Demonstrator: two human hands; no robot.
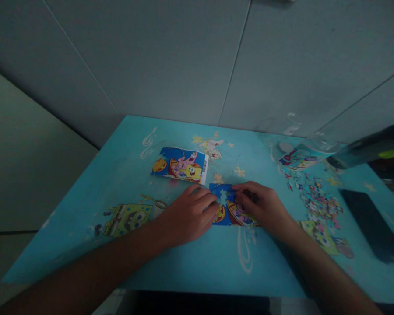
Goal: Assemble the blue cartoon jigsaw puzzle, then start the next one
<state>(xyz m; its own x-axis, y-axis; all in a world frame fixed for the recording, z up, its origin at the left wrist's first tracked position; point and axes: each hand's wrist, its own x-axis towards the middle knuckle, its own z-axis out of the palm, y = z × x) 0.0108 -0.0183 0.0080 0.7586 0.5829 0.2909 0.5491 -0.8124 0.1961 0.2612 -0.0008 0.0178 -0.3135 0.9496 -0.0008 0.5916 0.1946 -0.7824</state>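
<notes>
A partly assembled jigsaw puzzle (231, 214) lies flat on the blue table, with a jagged gap in its upper part where the tabletop shows. My left hand (195, 212) rests at its left edge, fingers stretched out and lying down over the side. Over the upper right part, my right hand (262, 203) is closed in a pinch, thumb and index against a dark blue area; what sits between those fingertips is too small to make out. Just behind lies a picture card (184, 165) with the same cartoon scene and a barcode.
Loose puzzle pieces (320, 199) are scattered right of my right hand. Behind them lies a clear container (305, 157) with a printed label, near a round whitish lid (285, 147). A dark phone-like slab (374, 227) and a dark bottle-like object (371, 146) are far right. A wall panel (170, 65) borders the table's back.
</notes>
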